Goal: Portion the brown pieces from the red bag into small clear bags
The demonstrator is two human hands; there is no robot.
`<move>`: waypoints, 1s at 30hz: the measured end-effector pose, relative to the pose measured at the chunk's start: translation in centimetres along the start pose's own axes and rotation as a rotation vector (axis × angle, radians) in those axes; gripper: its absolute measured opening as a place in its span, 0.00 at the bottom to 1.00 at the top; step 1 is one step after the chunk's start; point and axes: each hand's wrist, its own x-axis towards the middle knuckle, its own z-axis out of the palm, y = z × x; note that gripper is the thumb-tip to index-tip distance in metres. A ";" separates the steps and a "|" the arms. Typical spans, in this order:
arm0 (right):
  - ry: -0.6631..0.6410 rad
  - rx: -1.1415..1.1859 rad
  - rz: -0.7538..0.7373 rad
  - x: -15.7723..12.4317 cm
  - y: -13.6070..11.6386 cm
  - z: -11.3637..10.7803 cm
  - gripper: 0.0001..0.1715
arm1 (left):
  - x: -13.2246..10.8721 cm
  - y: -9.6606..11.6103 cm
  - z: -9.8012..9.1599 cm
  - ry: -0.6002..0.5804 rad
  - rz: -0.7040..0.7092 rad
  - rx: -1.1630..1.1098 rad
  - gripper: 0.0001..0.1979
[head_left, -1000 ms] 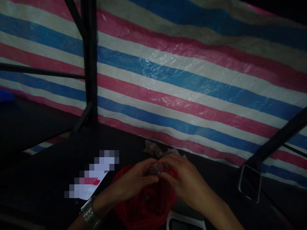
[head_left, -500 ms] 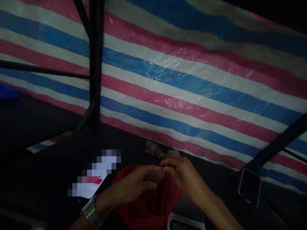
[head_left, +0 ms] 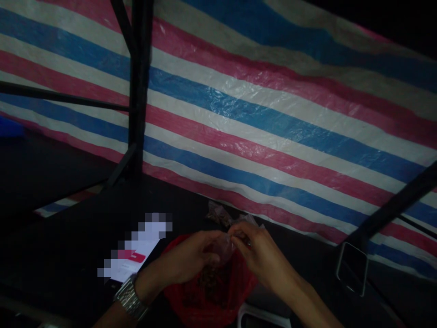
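At the far left a black metal post (head_left: 138,91) rises from the dark table (head_left: 68,237), with a thin black crossbar (head_left: 61,97) running off to the left edge. Behind it a tarp striped in red, white and blue (head_left: 273,118) fills the whole far side of the scene. On the table, near and left of the hands, lies a white card with a red mark (head_left: 131,259), part of it blurred out. A metal wristwatch (head_left: 131,298) sits on the left wrist. The left hand (head_left: 189,259) is curled, its fingers and thumb closed on a small clear bag (head_left: 223,246) from the left side. This bag hangs between the two hands, just above the open mouth of a red plastic bag (head_left: 211,291) that rests on the table at the near edge and holds something dark that is too dim to make out. Just beyond the hands, near the foot of the tarp, another crumpled clear bag (head_left: 220,216) lies on the table. The right hand (head_left: 261,257) pinches the top of the small clear bag with thumb and forefinger, its other fingers loosely bent. Below it a white-rimmed object (head_left: 262,316) shows at the bottom edge. Farther right a dark rectangular thing with a pale rim (head_left: 352,269) lies on the table, under a slanting black bar (head_left: 392,209).
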 end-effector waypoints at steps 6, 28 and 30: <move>0.030 -0.028 0.000 -0.1 0.4 -0.1 0.13 | 0.2 -0.1 0.3 0.118 0.031 0.155 0.12; 0.084 -0.333 0.687 -3.7 16.7 -8.7 0.21 | 0.2 1.9 -2.2 0.572 0.161 0.544 0.13; 0.053 -0.503 0.600 -3.1 17.0 -7.9 0.21 | 0.3 1.6 -2.3 0.564 0.159 0.557 0.13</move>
